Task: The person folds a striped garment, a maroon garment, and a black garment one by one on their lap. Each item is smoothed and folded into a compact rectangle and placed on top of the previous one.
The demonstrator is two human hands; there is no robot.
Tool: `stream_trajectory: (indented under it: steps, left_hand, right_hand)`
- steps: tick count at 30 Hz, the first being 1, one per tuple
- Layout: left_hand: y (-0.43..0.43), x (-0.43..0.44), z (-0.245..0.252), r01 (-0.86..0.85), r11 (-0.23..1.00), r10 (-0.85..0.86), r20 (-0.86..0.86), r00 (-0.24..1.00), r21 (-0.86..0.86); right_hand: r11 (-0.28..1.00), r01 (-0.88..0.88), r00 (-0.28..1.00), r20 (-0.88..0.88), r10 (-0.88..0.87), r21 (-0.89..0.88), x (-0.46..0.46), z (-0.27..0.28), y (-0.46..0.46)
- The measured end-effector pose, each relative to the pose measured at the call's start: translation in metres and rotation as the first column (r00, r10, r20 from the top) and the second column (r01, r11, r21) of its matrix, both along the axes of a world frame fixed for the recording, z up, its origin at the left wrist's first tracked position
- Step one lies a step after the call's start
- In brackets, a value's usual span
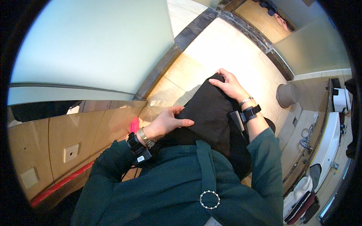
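A black piece of fabric (208, 110), perhaps a folded garment, spans the space between my two hands in front of my lap. My left hand (169, 121) pinches its near left edge, thumb on top and fingers underneath. At the far corner, my right hand (227, 84) grips the fabric with the thumb laid over it and the fingertips partly hidden behind. More dark cloth hangs below and to the right, and I cannot tell whether it is the same piece. Both wrists carry black strapped devices.
A grey bin (287, 96) stands on the tiled floor (220, 48) to the right. Beyond it are a white basin (325, 152) and a stack of folded textiles (301, 200). Frosted glass (93, 48) borders the left. Pink slippers (280, 22) lie past the dark stone threshold (246, 31).
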State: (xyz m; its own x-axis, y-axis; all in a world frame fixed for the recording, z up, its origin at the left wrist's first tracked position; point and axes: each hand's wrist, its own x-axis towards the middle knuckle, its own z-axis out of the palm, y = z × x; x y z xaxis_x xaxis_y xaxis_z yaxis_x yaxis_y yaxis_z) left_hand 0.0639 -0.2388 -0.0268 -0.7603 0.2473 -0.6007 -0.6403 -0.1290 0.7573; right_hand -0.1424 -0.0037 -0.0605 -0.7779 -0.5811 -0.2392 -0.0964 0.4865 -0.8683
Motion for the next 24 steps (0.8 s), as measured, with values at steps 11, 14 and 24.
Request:
stream_trajectory:
  steps: [11, 14, 24]
  left_hand:
    - [-0.006, 0.003, -0.010, -0.055, 0.997, 0.057, 0.047, 0.997, -0.048]
    - [-0.008, 0.006, -0.013, -0.142, 0.988, 0.134, 0.112, 0.985, 0.064]
    - [-0.018, -0.031, 0.014, -0.443, 0.602, -0.356, -0.720, 0.596, -0.664]
  right_hand:
    - [0.996, 0.089, 0.976, -0.202, -0.084, 0.016, 0.008, -0.018, -0.021]
    - [0.997, 0.081, 0.970, -0.229, -0.077, 0.006, 0.010, -0.019, -0.020]
    - [0.991, 0.023, 0.963, -0.270, 0.013, 0.129, 0.011, -0.019, -0.027]
